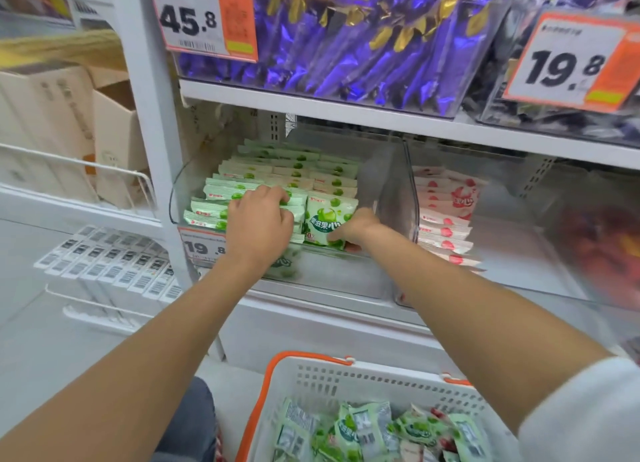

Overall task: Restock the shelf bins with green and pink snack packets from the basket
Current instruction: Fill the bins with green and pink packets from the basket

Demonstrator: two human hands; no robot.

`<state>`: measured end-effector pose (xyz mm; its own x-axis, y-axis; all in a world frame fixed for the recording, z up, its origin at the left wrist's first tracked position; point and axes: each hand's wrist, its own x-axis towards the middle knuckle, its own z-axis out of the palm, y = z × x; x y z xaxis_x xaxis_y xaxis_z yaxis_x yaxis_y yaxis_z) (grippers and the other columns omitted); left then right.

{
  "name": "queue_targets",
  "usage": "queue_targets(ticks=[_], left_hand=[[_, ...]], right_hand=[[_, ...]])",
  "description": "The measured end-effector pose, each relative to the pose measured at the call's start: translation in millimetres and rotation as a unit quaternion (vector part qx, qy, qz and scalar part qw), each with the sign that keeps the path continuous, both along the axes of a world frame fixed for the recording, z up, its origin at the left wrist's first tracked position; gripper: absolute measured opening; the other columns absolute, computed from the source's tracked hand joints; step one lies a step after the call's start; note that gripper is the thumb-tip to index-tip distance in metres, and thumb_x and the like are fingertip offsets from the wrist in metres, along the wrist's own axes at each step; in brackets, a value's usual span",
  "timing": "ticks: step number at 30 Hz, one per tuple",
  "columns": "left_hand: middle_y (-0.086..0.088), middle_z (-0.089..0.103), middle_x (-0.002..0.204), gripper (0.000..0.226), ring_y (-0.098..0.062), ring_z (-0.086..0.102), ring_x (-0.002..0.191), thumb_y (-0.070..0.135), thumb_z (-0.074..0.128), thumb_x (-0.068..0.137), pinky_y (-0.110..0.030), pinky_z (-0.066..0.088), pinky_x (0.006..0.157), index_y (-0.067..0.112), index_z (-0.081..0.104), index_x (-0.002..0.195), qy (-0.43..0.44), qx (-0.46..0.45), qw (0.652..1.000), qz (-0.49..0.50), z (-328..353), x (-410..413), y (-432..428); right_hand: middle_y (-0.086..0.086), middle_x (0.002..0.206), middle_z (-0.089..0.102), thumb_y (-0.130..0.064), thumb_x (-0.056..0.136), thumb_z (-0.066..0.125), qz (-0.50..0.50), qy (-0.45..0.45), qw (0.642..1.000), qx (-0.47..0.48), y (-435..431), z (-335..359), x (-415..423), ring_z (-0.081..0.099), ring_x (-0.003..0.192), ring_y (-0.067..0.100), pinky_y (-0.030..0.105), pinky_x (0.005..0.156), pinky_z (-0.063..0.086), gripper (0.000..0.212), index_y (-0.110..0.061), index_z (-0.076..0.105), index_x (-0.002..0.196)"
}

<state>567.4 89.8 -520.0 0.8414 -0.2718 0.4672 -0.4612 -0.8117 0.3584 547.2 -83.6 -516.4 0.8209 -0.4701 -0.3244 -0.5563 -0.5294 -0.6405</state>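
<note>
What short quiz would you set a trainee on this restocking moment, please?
1. True or false: the pink packets lie in the bin to the right of the clear bin that holds the green ones.
2. What does the right hand hold? A) an upright green packet B) a pink packet C) a price tag
3. Fill in: the left hand curls its fingers over the stacked green packets, and the basket below holds mostly ___ packets.
Key: 1 true; 2 A; 3 green.
</note>
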Motion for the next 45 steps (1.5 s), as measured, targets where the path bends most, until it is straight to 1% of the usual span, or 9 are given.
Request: queue_targets(ticks=[2,6,13,17,22,27,33,39,45], left_hand=[[-0.003,0.064,0.116,0.032,-0.023,0.056,0.106,0.016,0.047,0.091,-0.04,0.035,0.096,0.018,0.063,0.119,0.003,-0.002,1.0,0.001,0,0,0],[-0.002,0.063,0.118,0.032,-0.022,0.056,0.106,0.017,0.046,0.092,-0.04,0.034,0.097,0.018,0.063,0.118,0.005,0.0,1.0,0.002,0,1,-1],[-0.002,0.062,0.121,0.031,-0.022,0.055,0.108,0.018,0.045,0.093,-0.04,0.033,0.098,0.018,0.064,0.117,0.0,0.004,1.0,-0.004,-2,1,-1],[-0.003,0.062,0.119,0.029,-0.024,0.051,0.111,0.017,0.047,0.093,-0.041,0.033,0.097,0.016,0.064,0.116,-0.025,0.007,1.0,-0.001,0,-4,-2],[-0.001,0.065,0.101,0.017,-0.024,0.053,0.098,0.02,0.055,0.09,-0.039,0.042,0.082,0.017,0.068,0.101,-0.053,-0.033,0.998,-0.013,8,-43,-4],[0.004,0.062,0.089,0.009,-0.021,0.058,0.083,0.02,0.054,0.09,-0.037,0.05,0.068,0.02,0.06,0.097,0.052,-0.035,0.994,-0.085,-11,-105,-7],[0.0,0.065,0.109,0.01,-0.021,0.059,0.095,0.023,0.054,0.092,-0.03,0.048,0.079,0.022,0.061,0.099,0.341,0.178,0.918,-0.095,-86,-154,-4],[-0.004,0.064,0.122,0.025,-0.022,0.059,0.11,0.019,0.051,0.095,-0.028,0.046,0.092,0.011,0.066,0.113,0.387,0.273,0.872,-0.127,-134,-178,-10],[0.005,0.06,0.109,0.013,-0.011,0.057,0.087,0.02,0.055,0.092,-0.022,0.042,0.07,0.021,0.065,0.1,0.422,0.28,0.848,-0.155,-168,-183,-20]], right_hand=[[0.008,0.103,0.059,-0.02,0.078,0.081,-0.005,-0.005,1.0,-0.01,0,-1,1,0.058,0.082,0.021,0.023,0.047,0.043,0.042,-0.007,0.054,0.107],[0.011,0.118,0.061,-0.02,0.078,0.08,-0.022,-0.039,0.999,-0.024,1,-3,8,0.06,0.109,0.027,0.027,0.076,0.049,0.044,-0.005,0.055,0.112],[0.01,0.116,0.06,-0.019,0.08,0.079,-0.013,-0.029,0.999,-0.028,3,-4,11,0.059,0.11,0.026,0.026,0.076,0.046,0.043,-0.004,0.055,0.113],[0.01,0.101,0.062,-0.016,0.083,0.074,-0.017,-0.031,0.998,-0.056,2,3,-4,0.064,0.104,0.028,0.029,0.074,0.049,0.02,-0.007,0.055,0.084],[0.012,0.104,0.062,-0.004,0.086,0.053,0.05,-0.183,0.948,-0.255,12,20,-55,0.061,0.093,0.033,0.034,0.072,0.047,0.016,-0.006,0.06,0.1],[0.004,0.085,0.061,-0.012,0.088,0.053,0.144,-0.299,0.901,-0.278,17,-1,-131,0.057,0.072,0.026,0.035,0.061,0.043,0.004,-0.013,0.056,0.087],[-0.004,0.079,0.056,-0.012,0.091,0.049,0.195,-0.045,0.965,-0.169,-8,-124,-230,0.056,0.077,0.022,0.032,0.068,0.048,0.014,-0.021,0.052,0.08],[0.009,0.107,0.066,-0.007,0.088,0.056,0.157,0.174,0.969,-0.084,-46,-222,-290,0.062,0.095,0.023,0.031,0.084,0.052,0.022,-0.012,0.066,0.107],[0.017,0.136,0.054,-0.016,0.086,0.065,0.249,0.289,0.924,-0.003,-44,-243,-275,0.064,0.095,0.026,0.036,0.072,0.053,0.042,-0.005,0.061,0.126]])
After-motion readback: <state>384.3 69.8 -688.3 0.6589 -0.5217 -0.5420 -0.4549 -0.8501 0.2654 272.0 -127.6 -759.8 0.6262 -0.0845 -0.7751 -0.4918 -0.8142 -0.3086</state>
